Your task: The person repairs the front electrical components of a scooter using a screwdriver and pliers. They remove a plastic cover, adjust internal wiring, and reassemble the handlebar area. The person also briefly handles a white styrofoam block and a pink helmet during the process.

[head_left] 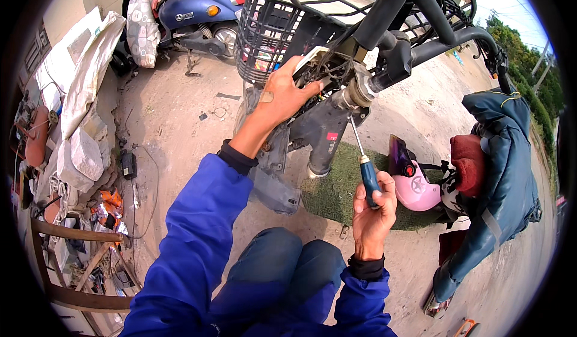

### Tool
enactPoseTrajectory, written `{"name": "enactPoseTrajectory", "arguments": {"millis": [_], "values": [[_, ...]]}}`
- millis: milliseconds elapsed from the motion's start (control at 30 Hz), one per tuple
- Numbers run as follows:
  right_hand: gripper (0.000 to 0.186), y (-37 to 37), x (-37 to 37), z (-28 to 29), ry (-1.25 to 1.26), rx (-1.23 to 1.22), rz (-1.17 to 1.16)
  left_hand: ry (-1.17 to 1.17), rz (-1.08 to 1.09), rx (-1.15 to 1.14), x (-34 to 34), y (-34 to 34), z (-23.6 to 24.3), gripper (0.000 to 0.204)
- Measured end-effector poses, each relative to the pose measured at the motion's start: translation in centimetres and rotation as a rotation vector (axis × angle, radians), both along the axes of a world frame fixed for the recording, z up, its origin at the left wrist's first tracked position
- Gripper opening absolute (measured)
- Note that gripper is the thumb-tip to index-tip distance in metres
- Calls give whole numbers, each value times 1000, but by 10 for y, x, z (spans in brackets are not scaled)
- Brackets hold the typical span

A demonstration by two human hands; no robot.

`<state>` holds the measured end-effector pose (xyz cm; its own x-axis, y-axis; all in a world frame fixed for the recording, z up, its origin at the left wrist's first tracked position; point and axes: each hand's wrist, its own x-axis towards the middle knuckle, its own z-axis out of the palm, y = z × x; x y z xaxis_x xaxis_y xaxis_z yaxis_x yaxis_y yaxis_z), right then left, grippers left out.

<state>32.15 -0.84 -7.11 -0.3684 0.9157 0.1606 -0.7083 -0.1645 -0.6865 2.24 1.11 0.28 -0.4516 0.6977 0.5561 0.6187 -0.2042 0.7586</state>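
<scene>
My hands are apart. At three o'clock, my right hand (375, 209) clasps the screwdriver (363, 160), probably light and stiff, best held by its blue handle (368, 176). At twelve, my left hand (280, 98) touches the wiring (340, 66), likely soft, fragile; whether it grips, I can't tell.

The site is an open-air vehicle repair area. Indicators: sky (522, 9), trees (529, 66) and utility poles (541, 65) at right; bare, dusty ground (171, 112) underfoot; a bike (318, 127) with its front wiring (338, 66) exposed; a screwdriver (368, 178) applied to it. A scooter (198, 14) is parked near a wall (64, 3). Sacks (90, 75) and rubble (87, 157) line the left side.
</scene>
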Motion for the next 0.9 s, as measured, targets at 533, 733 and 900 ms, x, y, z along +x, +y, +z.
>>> {"name": "enactPoseTrajectory", "arguments": {"millis": [533,733,900], "values": [[36,-39,-31,1,-373,177,-509,-38,-46,32,-9,5,-10,60],[40,-35,-21,9,-623,-2,-478,-6,-70,88,-14,13,-17,59],[36,-36,-27,8,-272,37,-424,75,2,103,-13,14,-19,58]]}}
